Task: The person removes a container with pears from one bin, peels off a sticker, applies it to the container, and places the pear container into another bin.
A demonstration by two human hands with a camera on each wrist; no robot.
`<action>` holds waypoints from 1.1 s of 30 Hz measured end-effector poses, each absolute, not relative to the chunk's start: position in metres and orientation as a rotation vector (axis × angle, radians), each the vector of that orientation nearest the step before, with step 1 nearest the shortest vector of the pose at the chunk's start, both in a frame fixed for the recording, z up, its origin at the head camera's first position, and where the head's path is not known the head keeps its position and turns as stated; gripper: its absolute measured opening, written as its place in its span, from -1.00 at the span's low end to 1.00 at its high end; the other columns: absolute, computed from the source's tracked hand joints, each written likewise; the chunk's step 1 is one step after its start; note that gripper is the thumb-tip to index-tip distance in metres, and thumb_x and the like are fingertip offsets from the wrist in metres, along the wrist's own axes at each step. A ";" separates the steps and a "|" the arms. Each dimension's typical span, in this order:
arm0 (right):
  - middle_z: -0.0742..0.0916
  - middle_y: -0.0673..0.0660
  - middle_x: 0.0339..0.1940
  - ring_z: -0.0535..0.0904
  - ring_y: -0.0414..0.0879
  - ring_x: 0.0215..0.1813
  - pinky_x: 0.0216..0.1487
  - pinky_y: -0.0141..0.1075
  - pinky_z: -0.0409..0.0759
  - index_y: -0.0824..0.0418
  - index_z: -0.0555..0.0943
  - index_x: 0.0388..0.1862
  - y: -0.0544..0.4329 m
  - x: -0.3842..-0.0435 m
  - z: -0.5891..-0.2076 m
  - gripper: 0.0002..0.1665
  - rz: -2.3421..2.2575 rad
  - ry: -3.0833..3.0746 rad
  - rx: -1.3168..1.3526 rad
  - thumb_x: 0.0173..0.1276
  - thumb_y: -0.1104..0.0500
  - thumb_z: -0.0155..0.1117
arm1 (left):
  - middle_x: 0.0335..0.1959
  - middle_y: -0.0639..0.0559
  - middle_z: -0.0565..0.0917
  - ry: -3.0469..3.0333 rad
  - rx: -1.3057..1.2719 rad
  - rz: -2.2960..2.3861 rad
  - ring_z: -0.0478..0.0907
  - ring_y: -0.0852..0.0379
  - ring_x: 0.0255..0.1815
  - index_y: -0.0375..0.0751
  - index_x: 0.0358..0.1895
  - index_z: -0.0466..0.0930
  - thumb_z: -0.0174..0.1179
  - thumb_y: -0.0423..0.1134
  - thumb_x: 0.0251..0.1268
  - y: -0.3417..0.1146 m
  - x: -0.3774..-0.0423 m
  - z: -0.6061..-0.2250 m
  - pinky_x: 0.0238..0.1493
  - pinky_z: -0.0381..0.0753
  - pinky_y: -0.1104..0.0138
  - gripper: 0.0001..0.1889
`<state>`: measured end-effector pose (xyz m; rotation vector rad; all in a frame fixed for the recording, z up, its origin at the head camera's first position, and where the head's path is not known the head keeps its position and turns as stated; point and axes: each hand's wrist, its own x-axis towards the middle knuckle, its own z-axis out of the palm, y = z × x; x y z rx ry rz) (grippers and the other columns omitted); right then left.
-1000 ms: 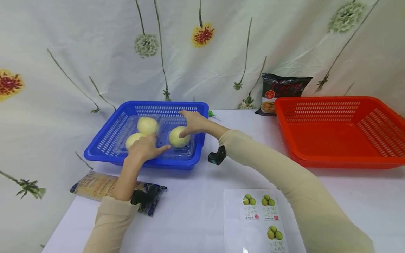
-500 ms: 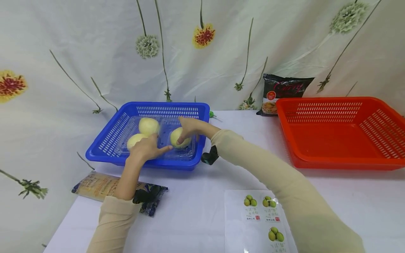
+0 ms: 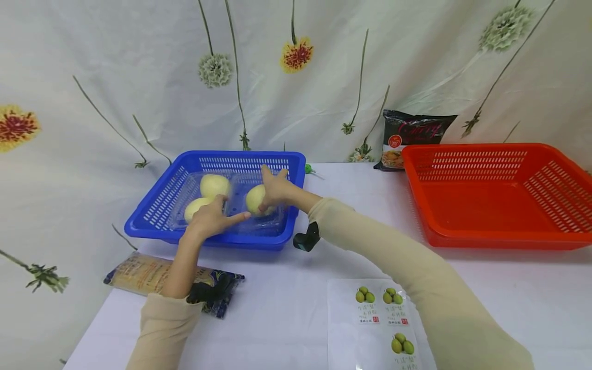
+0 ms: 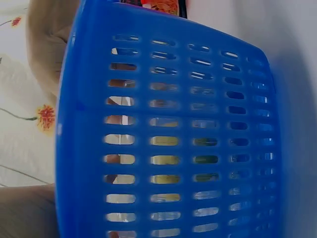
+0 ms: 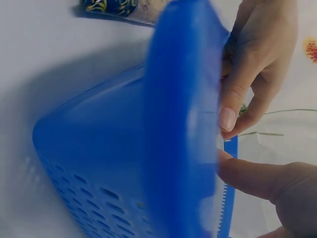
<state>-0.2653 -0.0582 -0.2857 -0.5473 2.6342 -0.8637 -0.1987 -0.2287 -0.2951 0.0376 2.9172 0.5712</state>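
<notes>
Pale round fruits (image 3: 215, 185), three, sit in clear trays (image 3: 265, 225) inside the blue basket (image 3: 148, 229). Packet (image 3: 143, 272) lies before basket's left end, perhaps clear of the work. Left hand (image 3: 210, 218), over basket's middle: fingers parted, no pinch visible, likely steadying. Right hand (image 3: 276, 187), basket's right end: fingers splayed, thumb over rightmost fruit (image 3: 254, 199), perhaps guiding it. Label sheet (image 3: 344, 308) before basket's right, flat, seemingly for reach.

Blue basket (image 3: 159, 235) and red basket (image 3: 509, 239) are smooth, shiny plastic; black bag (image 3: 416, 131) at the table (image 3: 277, 308)'s back edge looks kinda glossy.
</notes>
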 end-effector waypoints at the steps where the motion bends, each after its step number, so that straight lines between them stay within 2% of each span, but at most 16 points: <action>1: -0.05 0.52 0.44 0.27 0.31 0.34 -0.01 -0.07 0.59 0.15 -0.23 0.53 -0.057 -0.265 -0.284 0.37 -0.871 2.651 -0.549 -0.02 0.16 0.54 | 0.13 -0.59 0.37 2.922 0.034 0.591 0.42 -0.45 0.07 -0.57 0.36 0.00 0.09 0.21 0.24 -0.229 -0.197 -0.293 0.00 0.44 -0.18 -0.05; 4: 0.02 0.49 0.45 0.11 0.28 0.43 0.18 -0.06 0.46 0.18 -0.22 0.53 -0.053 -0.265 -0.276 0.39 -0.901 2.690 -0.552 -0.05 0.12 0.57 | -0.03 -0.53 0.50 2.942 0.043 0.653 0.53 -0.36 -0.07 -0.56 0.37 -0.02 0.07 0.22 0.25 -0.230 -0.193 -0.288 -0.05 0.47 -0.12 -0.05; 9: 0.14 0.39 0.45 0.07 0.23 0.45 0.22 -0.02 0.41 0.13 -0.19 0.54 -0.040 -0.267 -0.260 0.38 -0.991 2.691 -0.539 -0.05 0.09 0.57 | -0.33 -0.36 0.64 2.956 0.072 0.760 0.63 -0.17 -0.33 -0.51 0.40 -0.03 0.02 0.26 0.27 -0.225 -0.189 -0.280 -0.07 0.50 -0.08 -0.04; 10: 0.16 0.36 0.45 0.08 0.22 0.45 0.23 -0.01 0.39 0.13 -0.18 0.54 -0.037 -0.267 -0.258 0.37 -1.009 2.689 -0.541 -0.05 0.08 0.57 | -0.33 -0.35 0.64 2.953 0.074 0.776 0.63 -0.16 -0.34 -0.50 0.40 -0.03 0.03 0.27 0.26 -0.224 -0.188 -0.279 -0.08 0.50 -0.07 -0.04; 13: 0.19 0.26 0.47 0.01 0.21 0.48 0.30 0.04 0.29 0.14 -0.14 0.53 -0.028 -0.266 -0.252 0.34 -1.085 2.670 -0.544 -0.05 0.09 0.57 | -0.08 -0.45 0.58 2.972 0.077 0.794 0.61 -0.24 -0.17 -0.46 0.41 -0.04 0.06 0.27 0.23 -0.218 -0.185 -0.274 -0.05 0.49 -0.08 -0.03; 15: 0.19 0.20 0.49 -0.02 0.19 0.49 0.34 0.04 0.24 0.16 -0.11 0.53 -0.022 -0.264 -0.250 0.32 -1.137 2.655 -0.554 -0.05 0.11 0.57 | -0.02 -0.44 0.55 3.021 0.073 0.790 0.58 -0.26 -0.10 -0.43 0.41 0.00 0.11 0.27 0.19 -0.213 -0.183 -0.271 -0.09 0.51 -0.07 -0.03; 17: 0.20 0.17 0.49 0.03 0.14 0.48 0.34 0.02 0.24 0.18 -0.09 0.52 -0.016 -0.263 -0.248 0.30 -1.197 2.633 -0.561 -0.05 0.12 0.56 | -0.05 -0.42 0.56 3.071 0.083 0.812 0.58 -0.24 -0.16 -0.41 0.41 0.03 0.15 0.25 0.17 -0.210 -0.181 -0.268 -0.23 0.56 0.01 -0.04; 18: 0.20 0.17 0.49 0.07 0.13 0.47 0.33 0.01 0.26 0.18 -0.07 0.52 -0.013 -0.263 -0.248 0.29 -1.231 2.617 -0.563 -0.05 0.13 0.56 | -0.11 -0.38 0.57 3.093 0.084 0.830 0.59 -0.17 -0.27 -0.39 0.41 0.04 0.16 0.24 0.17 -0.208 -0.181 -0.266 -0.33 0.57 0.09 -0.05; 20: 0.20 0.16 0.49 0.12 0.11 0.46 0.31 0.00 0.29 0.16 -0.05 0.52 -0.007 -0.261 -0.246 0.28 -1.298 2.585 -0.542 -0.06 0.12 0.56 | -0.37 -0.24 0.58 3.117 0.097 0.911 0.54 0.01 -0.51 -0.37 0.41 0.06 0.18 0.21 0.17 -0.205 -0.180 -0.262 -0.52 0.49 0.22 -0.07; 21: 0.20 0.16 0.49 0.15 0.10 0.44 0.30 0.00 0.31 0.15 -0.05 0.52 -0.003 -0.260 -0.245 0.28 -1.334 2.563 -0.530 -0.05 0.12 0.56 | -0.44 -0.19 0.55 3.123 0.112 0.961 0.49 0.06 -0.57 -0.37 0.41 0.08 0.18 0.19 0.18 -0.203 -0.180 -0.261 -0.58 0.45 0.27 -0.09; 23: 0.21 0.17 0.48 0.18 0.10 0.43 0.27 0.00 0.34 0.12 -0.04 0.52 0.004 -0.258 -0.244 0.27 -1.406 2.521 -0.503 -0.04 0.10 0.55 | -0.49 -0.10 0.49 3.126 0.132 1.059 0.42 0.13 -0.60 -0.35 0.40 0.12 0.17 0.16 0.22 -0.200 -0.181 -0.258 -0.59 0.40 0.31 -0.15; 26: 0.25 0.23 0.45 0.22 0.12 0.41 0.23 0.00 0.39 0.09 -0.03 0.52 0.015 -0.255 -0.243 0.24 -1.492 2.475 -0.459 -0.02 0.10 0.54 | -0.60 0.00 0.45 3.097 0.165 1.235 0.43 0.18 -0.64 -0.34 0.39 0.17 0.16 0.07 0.26 -0.194 -0.183 -0.256 -0.57 0.42 0.33 -0.24; 33: 0.29 0.29 0.40 0.24 0.16 0.38 0.21 0.03 0.40 0.06 0.04 0.51 0.039 -0.251 -0.245 0.17 -1.616 2.433 -0.355 0.01 0.09 0.53 | -0.63 0.04 0.42 2.984 0.263 1.590 0.44 0.21 -0.70 -0.35 0.34 0.26 0.21 -0.10 0.26 -0.173 -0.186 -0.260 -0.55 0.48 0.41 -0.35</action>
